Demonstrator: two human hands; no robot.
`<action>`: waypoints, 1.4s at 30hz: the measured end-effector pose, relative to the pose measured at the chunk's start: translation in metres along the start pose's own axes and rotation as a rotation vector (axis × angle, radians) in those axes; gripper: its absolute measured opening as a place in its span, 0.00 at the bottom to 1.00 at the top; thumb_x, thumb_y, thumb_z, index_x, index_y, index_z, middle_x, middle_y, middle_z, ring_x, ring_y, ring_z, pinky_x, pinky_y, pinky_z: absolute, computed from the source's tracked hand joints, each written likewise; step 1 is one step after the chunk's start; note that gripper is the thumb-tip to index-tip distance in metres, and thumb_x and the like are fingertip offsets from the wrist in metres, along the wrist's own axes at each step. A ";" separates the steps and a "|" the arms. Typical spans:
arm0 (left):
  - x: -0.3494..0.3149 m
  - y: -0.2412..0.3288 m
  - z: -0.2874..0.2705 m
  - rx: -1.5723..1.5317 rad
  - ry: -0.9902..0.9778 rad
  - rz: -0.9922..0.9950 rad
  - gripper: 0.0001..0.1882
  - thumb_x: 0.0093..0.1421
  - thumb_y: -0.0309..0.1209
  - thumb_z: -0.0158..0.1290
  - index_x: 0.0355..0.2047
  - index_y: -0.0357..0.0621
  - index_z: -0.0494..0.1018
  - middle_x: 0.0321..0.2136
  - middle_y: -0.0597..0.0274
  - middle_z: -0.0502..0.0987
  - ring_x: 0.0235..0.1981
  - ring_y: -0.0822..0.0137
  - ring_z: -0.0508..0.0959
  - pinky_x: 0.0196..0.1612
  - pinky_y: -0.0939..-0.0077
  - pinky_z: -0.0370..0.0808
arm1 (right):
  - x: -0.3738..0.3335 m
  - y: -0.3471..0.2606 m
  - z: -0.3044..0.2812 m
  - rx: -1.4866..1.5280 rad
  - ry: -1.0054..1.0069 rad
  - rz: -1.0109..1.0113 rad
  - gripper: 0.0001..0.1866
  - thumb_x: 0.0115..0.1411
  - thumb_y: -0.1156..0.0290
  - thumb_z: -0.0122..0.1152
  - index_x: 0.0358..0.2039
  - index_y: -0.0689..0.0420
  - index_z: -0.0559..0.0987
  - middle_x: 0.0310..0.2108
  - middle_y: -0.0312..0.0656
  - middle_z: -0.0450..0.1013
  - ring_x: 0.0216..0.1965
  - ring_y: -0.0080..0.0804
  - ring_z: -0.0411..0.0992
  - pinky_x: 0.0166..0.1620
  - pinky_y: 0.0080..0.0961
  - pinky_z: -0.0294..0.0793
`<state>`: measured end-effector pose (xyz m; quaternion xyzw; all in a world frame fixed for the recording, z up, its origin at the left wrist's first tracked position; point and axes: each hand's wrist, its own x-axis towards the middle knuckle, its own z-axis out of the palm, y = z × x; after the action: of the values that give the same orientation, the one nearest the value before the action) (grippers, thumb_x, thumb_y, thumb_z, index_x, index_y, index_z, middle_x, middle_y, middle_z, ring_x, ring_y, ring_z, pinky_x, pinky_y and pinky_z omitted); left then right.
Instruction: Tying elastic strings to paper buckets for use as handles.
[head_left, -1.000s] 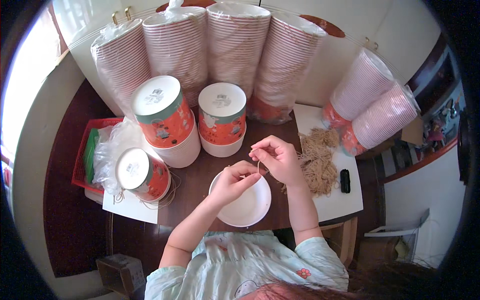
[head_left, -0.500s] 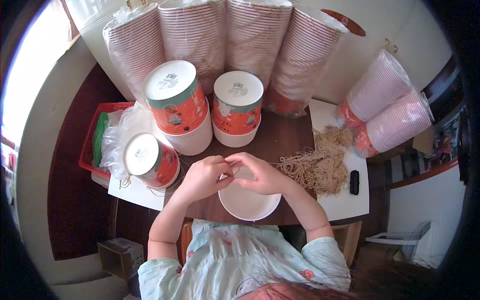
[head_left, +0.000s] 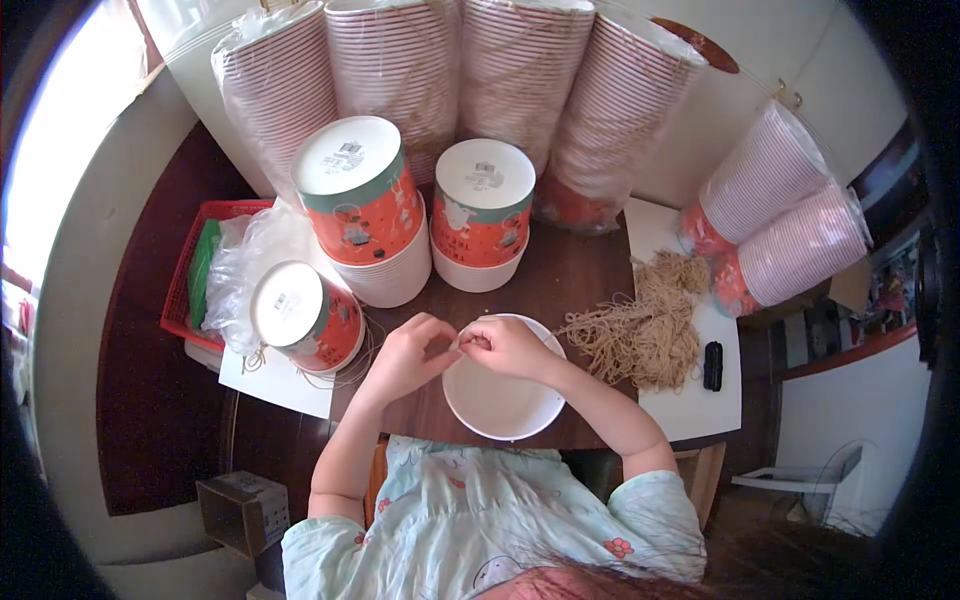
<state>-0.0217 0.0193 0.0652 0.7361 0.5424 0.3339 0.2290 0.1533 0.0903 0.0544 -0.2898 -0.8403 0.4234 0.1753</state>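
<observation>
Head view shows the left hand (head_left: 402, 358) beside the left rim of a smooth, round white bowl (head_left: 503, 408) and the right hand (head_left: 513, 350) over it, fingers curled together, their grip too small to tell. Right of the bowl lies tangled, fibrous tan twine (head_left: 650, 335); left, an upturned paper tub (head_left: 338, 328).

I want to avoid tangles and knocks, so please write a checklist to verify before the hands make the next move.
1. Left hand and right hand close together: ok.
2. Grip on anything: cannot tell, detail too small.
3. Bowl upright on the table: ok.
4. Twine neatly laid: not ok, loosely heaped.
5. Upturned cups clear of both hands: ok.
</observation>
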 end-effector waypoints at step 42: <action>-0.023 -0.020 0.025 -0.220 0.013 -0.274 0.09 0.50 0.23 0.49 0.33 0.36 0.73 0.23 0.49 0.75 0.24 0.61 0.78 0.29 0.74 0.72 | 0.003 0.011 0.020 -0.181 0.013 -0.011 0.07 0.47 0.66 0.55 0.21 0.55 0.76 0.20 0.41 0.73 0.25 0.39 0.72 0.29 0.34 0.71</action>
<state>-0.0204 0.0040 0.0294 0.6235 0.5995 0.3617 0.3479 0.1441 0.0856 0.0342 -0.3027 -0.8755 0.3427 0.1562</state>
